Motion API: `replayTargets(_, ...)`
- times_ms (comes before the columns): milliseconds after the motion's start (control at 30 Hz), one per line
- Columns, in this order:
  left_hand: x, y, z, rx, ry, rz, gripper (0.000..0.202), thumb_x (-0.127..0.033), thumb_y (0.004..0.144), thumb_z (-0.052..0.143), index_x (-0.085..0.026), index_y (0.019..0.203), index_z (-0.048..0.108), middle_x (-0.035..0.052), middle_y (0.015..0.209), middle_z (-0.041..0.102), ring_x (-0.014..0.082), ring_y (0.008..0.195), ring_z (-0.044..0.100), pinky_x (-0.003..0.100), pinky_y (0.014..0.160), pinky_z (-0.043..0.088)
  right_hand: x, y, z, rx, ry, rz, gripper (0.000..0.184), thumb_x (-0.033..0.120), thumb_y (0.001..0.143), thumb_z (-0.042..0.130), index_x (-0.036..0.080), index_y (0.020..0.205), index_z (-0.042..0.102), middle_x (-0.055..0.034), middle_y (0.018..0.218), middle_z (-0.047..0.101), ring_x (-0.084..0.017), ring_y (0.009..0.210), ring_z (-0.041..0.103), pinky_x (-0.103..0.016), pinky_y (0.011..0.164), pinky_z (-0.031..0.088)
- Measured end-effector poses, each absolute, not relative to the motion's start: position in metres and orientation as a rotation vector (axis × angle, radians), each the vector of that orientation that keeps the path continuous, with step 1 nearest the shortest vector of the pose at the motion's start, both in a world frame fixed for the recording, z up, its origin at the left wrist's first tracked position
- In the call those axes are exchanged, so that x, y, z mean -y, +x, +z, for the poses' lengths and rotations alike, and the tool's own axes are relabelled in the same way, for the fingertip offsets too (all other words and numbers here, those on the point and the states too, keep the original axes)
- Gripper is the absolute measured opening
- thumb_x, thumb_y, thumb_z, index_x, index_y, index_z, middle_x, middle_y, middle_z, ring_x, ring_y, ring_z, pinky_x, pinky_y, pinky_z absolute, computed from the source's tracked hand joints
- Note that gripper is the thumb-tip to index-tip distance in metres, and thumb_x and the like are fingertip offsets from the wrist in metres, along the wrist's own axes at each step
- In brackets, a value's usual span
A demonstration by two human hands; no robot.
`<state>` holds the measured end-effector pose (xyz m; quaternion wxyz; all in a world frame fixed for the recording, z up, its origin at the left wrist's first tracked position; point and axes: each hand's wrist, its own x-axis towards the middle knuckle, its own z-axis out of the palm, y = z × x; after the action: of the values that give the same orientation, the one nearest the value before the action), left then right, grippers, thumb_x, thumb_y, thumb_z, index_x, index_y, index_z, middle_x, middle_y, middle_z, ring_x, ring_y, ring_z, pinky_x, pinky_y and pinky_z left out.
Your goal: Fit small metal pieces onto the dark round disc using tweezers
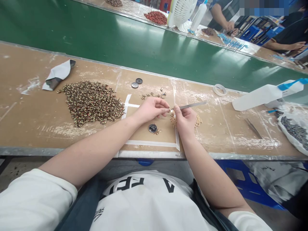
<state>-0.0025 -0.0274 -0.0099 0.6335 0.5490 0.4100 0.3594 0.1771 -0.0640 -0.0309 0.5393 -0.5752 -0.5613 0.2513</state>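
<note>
Between the thumb and fingers of my left hand point(155, 108) is a tiny part point(169, 110), too small to name. My right hand point(186, 120) grips silver tweezers point(193, 104); their tip end meets the left fingertips and their back end points right. Under and around my right hand lies a heap of tiny beige pieces point(198, 121), partly hidden by it. Nearer me sits a small round dark lid point(152, 128) with a shiny rim and a few bits beside it. Beyond my left hand, several small dark-and-cream pieces point(157, 95) are scattered.
A large pile of dark-and-cream pieces point(93, 102) spreads at left, near a crumpled packet point(59, 74). Two round caps point(137, 82) and a tape roll point(219, 89) lie farther back. Right are a white bottle point(257, 97), spare tweezers point(253, 128) and a bag point(295, 128). A green belt point(108, 41) runs behind; co-workers sit beyond.
</note>
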Motion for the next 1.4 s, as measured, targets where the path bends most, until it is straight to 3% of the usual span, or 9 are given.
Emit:
replayTargets(333, 0.027, 0.000, -0.013, -0.873, 1.220, 0.896, 0.019, -0.023, 0.080, 0.082, -0.012, 0.093, 0.074, 0.0089, 0.086, 0.078, 0.0161, 0.075, 0.077, 0.025, 0.064, 0.059, 0.066, 0.175, -0.025, 1.292, -1.284, 0.622, 0.034, 0.047, 0.090, 0.072, 0.016, 0.076, 0.071, -0.0002, 0.065, 0.064, -0.013, 0.060, 0.058, -0.027, 0.062, 0.046)
replayTargets(500, 0.030, 0.005, -0.011, -0.897, 1.286, 0.976, 0.012, -0.017, 0.081, 0.078, -0.013, 0.092, 0.075, 0.0077, 0.086, 0.079, 0.0152, 0.075, 0.077, 0.028, 0.075, 0.063, 0.068, 0.173, -0.024, 1.254, -1.320, 0.599, 0.037, 0.051, 0.089, 0.072, 0.017, 0.077, 0.071, -0.0007, 0.065, 0.064, -0.014, 0.060, 0.059, -0.029, 0.062, 0.049)
replayTargets(733, 0.031, 0.007, -0.016, -0.896, 1.338, 1.048, 0.014, -0.022, 0.083, 0.079, -0.015, 0.094, 0.077, 0.0066, 0.089, 0.080, 0.0157, 0.077, 0.078, 0.031, 0.080, 0.064, 0.068, 0.172, -0.024, 1.225, -1.315, 0.615, 0.038, 0.052, 0.090, 0.071, 0.016, 0.078, 0.072, -0.0008, 0.064, 0.063, -0.014, 0.060, 0.059, -0.028, 0.060, 0.048)
replayTargets(1167, 0.032, 0.006, -0.008, -0.903, 1.198, 0.934, 0.016, -0.020, 0.082, 0.081, -0.012, 0.093, 0.074, 0.0078, 0.086, 0.078, 0.0152, 0.076, 0.076, 0.029, 0.075, 0.064, 0.069, 0.171, -0.022, 1.285, -1.324, 0.601, 0.037, 0.052, 0.092, 0.069, 0.017, 0.077, 0.069, 0.0001, 0.066, 0.061, -0.014, 0.062, 0.058, -0.028, 0.063, 0.047)
replayTargets(1400, 0.029, -0.001, -0.004, -0.931, 1.318, 0.855, 0.019, -0.027, 0.085, 0.078, -0.014, 0.098, 0.072, 0.0098, 0.089, 0.077, 0.0170, 0.077, 0.075, 0.027, 0.063, 0.057, 0.073, 0.171, -0.013, 1.214, -1.344, 0.652, 0.046, 0.061, 0.094, 0.064, 0.019, 0.075, 0.064, 0.0045, 0.057, 0.040, -0.010, 0.051, 0.039, -0.026, 0.051, 0.033)
